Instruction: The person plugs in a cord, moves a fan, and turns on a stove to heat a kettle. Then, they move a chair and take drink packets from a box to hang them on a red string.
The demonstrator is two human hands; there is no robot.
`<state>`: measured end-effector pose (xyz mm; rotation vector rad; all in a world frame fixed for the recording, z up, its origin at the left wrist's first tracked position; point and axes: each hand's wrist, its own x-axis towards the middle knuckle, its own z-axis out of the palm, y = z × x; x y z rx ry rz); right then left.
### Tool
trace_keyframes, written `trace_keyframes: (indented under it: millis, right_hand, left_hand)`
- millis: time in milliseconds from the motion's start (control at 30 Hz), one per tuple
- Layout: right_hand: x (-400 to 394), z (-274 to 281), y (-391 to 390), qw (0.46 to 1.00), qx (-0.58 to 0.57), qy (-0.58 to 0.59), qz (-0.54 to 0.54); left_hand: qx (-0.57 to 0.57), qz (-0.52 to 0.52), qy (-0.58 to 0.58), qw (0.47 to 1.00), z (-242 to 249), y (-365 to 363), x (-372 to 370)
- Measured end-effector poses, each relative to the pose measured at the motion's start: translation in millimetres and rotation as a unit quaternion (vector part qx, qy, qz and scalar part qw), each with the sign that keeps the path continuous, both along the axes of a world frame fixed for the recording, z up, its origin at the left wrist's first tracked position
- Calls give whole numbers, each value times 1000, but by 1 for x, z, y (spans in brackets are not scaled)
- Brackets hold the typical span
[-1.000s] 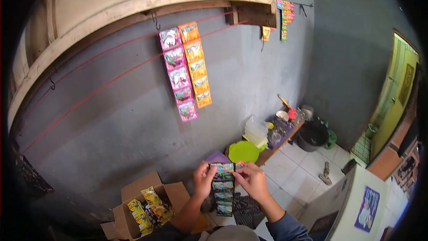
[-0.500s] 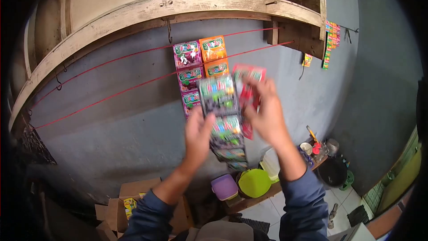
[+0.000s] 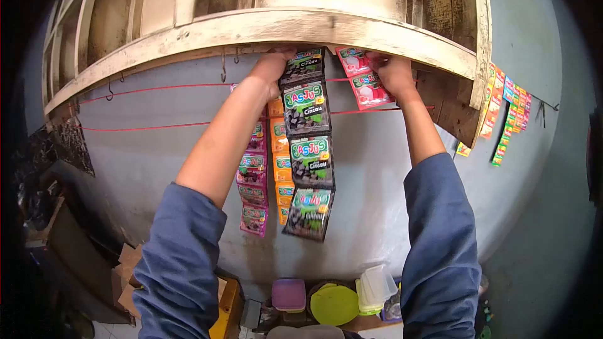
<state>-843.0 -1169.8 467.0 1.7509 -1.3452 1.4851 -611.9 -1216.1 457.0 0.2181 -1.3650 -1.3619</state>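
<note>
"While both arms reach up, what sits closest?"

"Two blue sleeves, set wide apart. Above them the bare forearms slant upward and inward, so the wrists end just under the edge of the wooden shelf."

"And the hands?"

"The left hand has its fingers closed on the top of the black sachet strip, though the fingertips are partly hidden. The right hand, about level with it, pinches the red sachet strip by its right edge, fingers curled."

"How do those strips hang?"

"The black one drops long in front of the red cords, its lowest sachet tilted. The red one is shorter, off to its right, the two apart."

"Behind them?"

"An orange strip, partly covered by the black one, and a purple strip left of that, near the grey wall. Rightward, beyond the shelf's end, hang more colourful sachets."
</note>
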Motion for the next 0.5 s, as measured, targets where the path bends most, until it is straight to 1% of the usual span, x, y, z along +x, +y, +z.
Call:
trace_keyframes:
  millis: [33,67,100,167,200,233,300,333,367,433,500]
  right_hand:
    - [-7,1,-5,999,-14,9,43]
    - [-9,1,3,995,12,11,102]
    - [-11,-2,8,994,14,9,110]
    - [-12,-9,13,979,131,99,119]
    - [-12,-14,9,979,42,180,83]
    - [-13,-17,9,979,39,176,91]
    - [-3,-20,16,971,8,239,-8]
    - [-1,-20,21,975,39,217,-10]
    - [4,-19,26,977,35,211,-8]
    - [13,-17,34,960,134,213,-119]
    - [14,-16,34,960,135,213,-121]
  left_hand:
    - [-3,8,0,1000,5,-2,-2]
    - [11,-45,-22,999,11,-8,-6]
    - [30,-98,-43,994,14,-16,-10]
    - [41,-100,-30,994,14,-20,-20]
    - [50,-61,-8,997,15,-15,-26]
    - [58,-22,11,998,16,-10,-30]
    - [50,-1,-5,999,20,-11,-29]
    - [20,24,-6,999,22,-10,-30]
    - [-8,48,-6,999,24,-11,-28]
    - [-10,42,-33,999,26,-12,-21]
    - [8,57,-33,998,28,-6,-17]
